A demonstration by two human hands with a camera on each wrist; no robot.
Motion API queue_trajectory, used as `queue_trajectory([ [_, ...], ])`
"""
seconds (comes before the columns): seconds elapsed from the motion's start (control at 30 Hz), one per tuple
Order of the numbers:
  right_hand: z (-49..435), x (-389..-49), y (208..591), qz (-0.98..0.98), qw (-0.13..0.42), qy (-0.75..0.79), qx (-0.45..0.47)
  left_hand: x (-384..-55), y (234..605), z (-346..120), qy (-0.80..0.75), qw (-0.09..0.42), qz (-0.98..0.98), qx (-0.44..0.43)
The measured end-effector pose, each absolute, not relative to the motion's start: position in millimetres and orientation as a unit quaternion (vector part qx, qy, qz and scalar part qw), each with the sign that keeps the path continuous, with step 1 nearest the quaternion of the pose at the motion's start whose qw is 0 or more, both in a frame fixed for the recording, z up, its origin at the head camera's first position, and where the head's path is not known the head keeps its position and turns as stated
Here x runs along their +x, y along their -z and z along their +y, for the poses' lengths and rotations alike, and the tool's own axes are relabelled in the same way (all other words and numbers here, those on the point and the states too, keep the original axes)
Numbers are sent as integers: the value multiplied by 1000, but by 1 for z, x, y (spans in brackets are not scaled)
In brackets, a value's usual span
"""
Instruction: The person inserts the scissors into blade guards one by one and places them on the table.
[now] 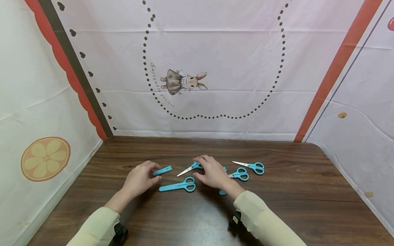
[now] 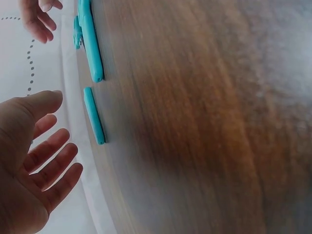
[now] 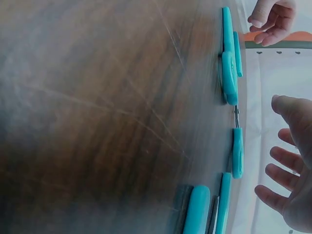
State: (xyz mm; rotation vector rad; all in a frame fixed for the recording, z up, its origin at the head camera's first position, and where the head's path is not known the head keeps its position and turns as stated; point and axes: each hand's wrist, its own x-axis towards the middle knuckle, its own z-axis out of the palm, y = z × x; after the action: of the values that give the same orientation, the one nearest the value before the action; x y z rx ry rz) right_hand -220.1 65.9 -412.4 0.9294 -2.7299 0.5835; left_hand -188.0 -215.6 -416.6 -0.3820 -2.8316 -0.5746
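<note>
My left hand (image 1: pixel 140 179) hovers just beside a loose turquoise scissors cover (image 1: pixel 162 170), its fingers spread and holding nothing. In the left wrist view, a small gap shows between that hand (image 2: pixel 24 156) and the cover (image 2: pixel 94 116). My right hand (image 1: pixel 212 172) hangs over the turquoise handles of a pair of scissors (image 1: pixel 188 169) with a bare blade pointing left. In the right wrist view, its relaxed fingers stand apart from the handles (image 3: pixel 237 153). Between the hands lies a pair of sheathed scissors (image 1: pixel 174 187), handles to the right.
To the right lie two more uncovered scissors, one nearer (image 1: pixel 241 175) and one farther back (image 1: pixel 256 167). Another turquoise cover (image 1: pixel 223 193) shows partly under the right forearm. Printed cloth (image 1: pixel 240 68) hangs behind and beside the brown wooden table (image 1: pixel 191 222).
</note>
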Motion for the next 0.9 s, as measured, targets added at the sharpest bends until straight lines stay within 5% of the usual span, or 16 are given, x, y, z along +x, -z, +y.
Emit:
queue_trajectory([
  [0.9, 71, -244, 413, -946, 52, -201, 249, -205, 423, -216, 200, 90, -967, -126],
])
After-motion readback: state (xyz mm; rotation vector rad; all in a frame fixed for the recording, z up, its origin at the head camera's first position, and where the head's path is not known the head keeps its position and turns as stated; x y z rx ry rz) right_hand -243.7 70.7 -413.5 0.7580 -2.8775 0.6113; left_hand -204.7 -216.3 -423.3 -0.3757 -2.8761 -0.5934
